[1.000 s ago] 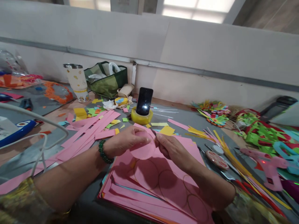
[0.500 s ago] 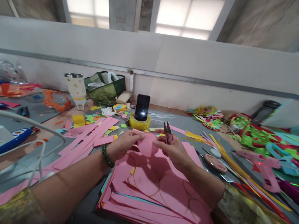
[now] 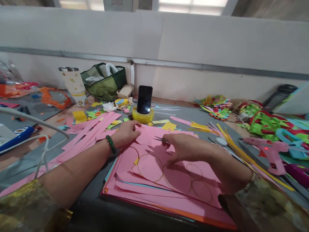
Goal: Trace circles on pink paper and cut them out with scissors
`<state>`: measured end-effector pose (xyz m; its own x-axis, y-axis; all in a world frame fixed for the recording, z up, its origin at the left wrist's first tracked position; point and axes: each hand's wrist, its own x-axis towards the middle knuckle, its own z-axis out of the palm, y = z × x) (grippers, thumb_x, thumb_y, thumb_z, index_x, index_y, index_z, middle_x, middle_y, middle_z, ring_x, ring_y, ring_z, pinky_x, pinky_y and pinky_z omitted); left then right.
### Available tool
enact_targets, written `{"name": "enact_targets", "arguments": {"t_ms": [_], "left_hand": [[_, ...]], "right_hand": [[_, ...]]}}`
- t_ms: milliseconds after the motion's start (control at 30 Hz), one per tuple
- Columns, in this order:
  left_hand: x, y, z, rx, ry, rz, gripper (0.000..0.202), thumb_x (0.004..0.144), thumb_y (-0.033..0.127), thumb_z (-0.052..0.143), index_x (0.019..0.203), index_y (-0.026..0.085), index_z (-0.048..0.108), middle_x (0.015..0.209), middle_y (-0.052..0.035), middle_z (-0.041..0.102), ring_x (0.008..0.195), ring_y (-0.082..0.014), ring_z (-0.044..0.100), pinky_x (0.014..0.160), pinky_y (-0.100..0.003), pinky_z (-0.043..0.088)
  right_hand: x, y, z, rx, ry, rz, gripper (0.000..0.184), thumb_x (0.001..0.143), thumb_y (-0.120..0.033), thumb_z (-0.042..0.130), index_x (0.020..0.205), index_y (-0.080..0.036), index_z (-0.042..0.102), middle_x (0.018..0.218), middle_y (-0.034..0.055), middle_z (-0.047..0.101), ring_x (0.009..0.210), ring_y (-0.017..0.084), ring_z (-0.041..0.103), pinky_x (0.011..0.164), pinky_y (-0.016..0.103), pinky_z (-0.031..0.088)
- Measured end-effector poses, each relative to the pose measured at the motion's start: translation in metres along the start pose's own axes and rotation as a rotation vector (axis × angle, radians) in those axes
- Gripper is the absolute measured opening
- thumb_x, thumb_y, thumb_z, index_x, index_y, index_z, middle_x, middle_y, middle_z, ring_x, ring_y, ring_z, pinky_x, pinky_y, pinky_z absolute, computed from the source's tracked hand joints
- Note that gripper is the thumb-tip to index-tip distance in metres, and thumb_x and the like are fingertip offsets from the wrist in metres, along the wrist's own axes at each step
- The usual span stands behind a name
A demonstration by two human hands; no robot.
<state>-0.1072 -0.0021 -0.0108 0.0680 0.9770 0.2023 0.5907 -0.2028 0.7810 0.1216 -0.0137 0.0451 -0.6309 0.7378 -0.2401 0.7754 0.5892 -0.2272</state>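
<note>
My left hand (image 3: 125, 132), with a green bead bracelet at the wrist, pinches a small folded piece of pink paper (image 3: 144, 138) low over the stack. My right hand (image 3: 184, 149) lies over the pink paper stack (image 3: 169, 180) and grips small metal scissors (image 3: 161, 139), blades pointing left toward the folded piece. Pencilled circles (image 3: 149, 167) are drawn on the top pink sheet, just in front of both hands.
Pink paper strips (image 3: 91, 132) lie to the left. A phone (image 3: 144, 99) stands in a yellow tape roll (image 3: 143, 116) behind the stack. A pink glue gun (image 3: 270, 151), coloured paper cut-outs (image 3: 265, 124) and yellow strips (image 3: 231, 141) fill the right. A tumbler (image 3: 72, 84) and green bag (image 3: 103, 82) stand at the back.
Both hands have dropped from mid-air down onto the pink stack. The scissors, upright half a second ago, now lie pointing left. The pink cut-out went down with the left hand.
</note>
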Motion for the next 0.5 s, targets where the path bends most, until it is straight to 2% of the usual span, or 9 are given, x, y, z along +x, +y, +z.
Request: {"name": "enact_targets", "arguments": {"t_ms": [100, 200, 300, 367, 500], "left_hand": [[0.004, -0.002, -0.004, 0.021, 0.091, -0.005, 0.03, 0.067, 0.014, 0.058, 0.097, 0.012, 0.063, 0.052, 0.0046, 0.051, 0.045, -0.0098, 0.045, 0.045, -0.022, 0.031], [0.009, -0.007, -0.005, -0.219, 0.121, -0.117, 0.041, 0.07, 0.014, 0.056, 0.111, 0.012, 0.054, 0.053, 0.0058, 0.051, 0.041, -0.0109, 0.051, 0.04, -0.02, 0.035], [0.011, -0.009, -0.002, -0.414, 0.112, -0.159, 0.044, 0.071, 0.014, 0.057, 0.114, 0.012, 0.048, 0.053, 0.0062, 0.052, 0.04, -0.0121, 0.055, 0.038, -0.019, 0.04], [0.01, -0.007, 0.0, -0.476, 0.102, -0.169, 0.043, 0.072, 0.013, 0.057, 0.113, 0.011, 0.048, 0.053, 0.0056, 0.053, 0.041, -0.0124, 0.058, 0.039, -0.018, 0.042], [0.007, -0.001, 0.002, -0.543, 0.082, -0.22, 0.042, 0.073, 0.011, 0.058, 0.114, 0.011, 0.047, 0.055, 0.005, 0.056, 0.042, -0.012, 0.059, 0.039, -0.018, 0.044]], "right_hand": [[-0.001, -0.005, 0.006, -0.033, 0.033, -0.046, 0.066, 0.051, -0.054, 0.078, 0.104, -0.017, 0.063, 0.096, 0.0114, 0.066, 0.082, 0.029, 0.06, 0.062, 0.032, 0.039], [-0.008, -0.02, 0.016, -0.05, 0.03, -0.139, 0.07, 0.054, -0.06, 0.073, 0.109, -0.019, 0.061, 0.099, 0.011, 0.066, 0.08, 0.029, 0.061, 0.061, 0.032, 0.039], [-0.019, -0.035, 0.025, -0.086, 0.005, -0.219, 0.067, 0.058, -0.061, 0.071, 0.11, -0.02, 0.059, 0.098, 0.0095, 0.066, 0.077, 0.027, 0.061, 0.059, 0.03, 0.037], [-0.025, -0.041, 0.025, -0.108, -0.002, -0.237, 0.059, 0.059, -0.055, 0.073, 0.105, -0.019, 0.06, 0.093, 0.0077, 0.067, 0.073, 0.025, 0.061, 0.056, 0.028, 0.034], [-0.031, -0.043, 0.017, -0.107, -0.054, -0.261, 0.028, 0.065, -0.033, 0.067, 0.089, -0.019, 0.065, 0.079, 0.0044, 0.068, 0.061, 0.018, 0.056, 0.049, 0.025, 0.027]]}}
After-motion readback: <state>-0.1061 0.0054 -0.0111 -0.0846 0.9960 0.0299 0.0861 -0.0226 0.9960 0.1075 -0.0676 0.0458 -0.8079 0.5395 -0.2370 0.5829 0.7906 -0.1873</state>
